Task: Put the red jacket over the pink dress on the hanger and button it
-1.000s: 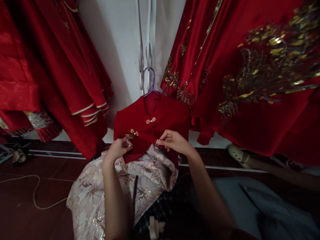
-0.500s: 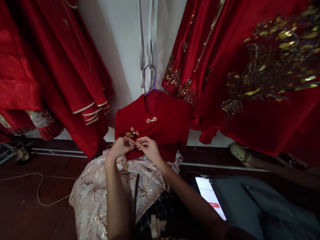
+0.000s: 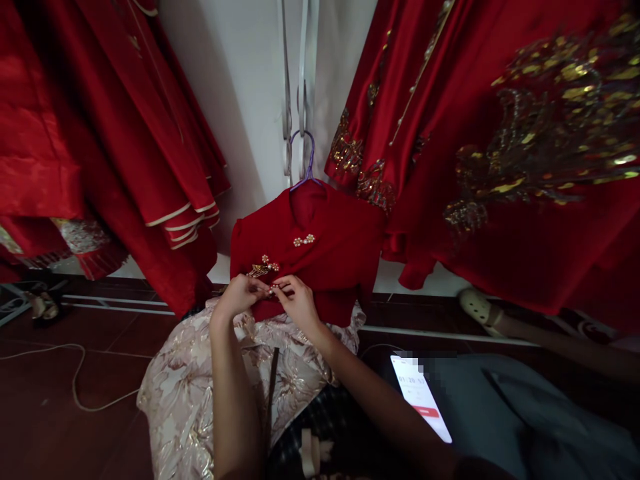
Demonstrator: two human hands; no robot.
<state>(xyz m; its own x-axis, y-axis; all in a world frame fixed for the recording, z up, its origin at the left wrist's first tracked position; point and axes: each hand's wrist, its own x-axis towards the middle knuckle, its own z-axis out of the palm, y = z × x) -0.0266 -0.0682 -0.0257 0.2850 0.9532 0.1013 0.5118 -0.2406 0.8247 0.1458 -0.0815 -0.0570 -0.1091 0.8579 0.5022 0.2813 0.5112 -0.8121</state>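
A short red jacket (image 3: pixel 345 247) hangs before me on a purple hanger (image 3: pixel 311 160). Two flower-shaped pearl fasteners show on its front: an upper one (image 3: pixel 304 241) near the neck, and one lower left (image 3: pixel 270 264) with a gold tassel ornament (image 3: pixel 257 271) beside it. Below these, my left hand (image 3: pixel 243 295) and my right hand (image 3: pixel 299 300) meet at the jacket's front edge. Their fingertips pinch a small beaded fastener (image 3: pixel 272 290) from both sides. Fingers cover most of it, so its fastening cannot be made out.
Red garments (image 3: pixel 120 133) hang at left, and sequinned red ones (image 3: pixel 480 253) at right. Pale floral fabric (image 3: pixel 180 393) covers my lap. A lit phone (image 3: pixel 420 397) lies at my right. Another person's foot in a clog (image 3: pixel 480 310) is at far right; a thin cable (image 3: pixel 77 383) crosses the floor.
My right fingers have shifted slightly, so a little more of the beaded fastener shows between the hands. Both hands stay at the same place on the jacket.
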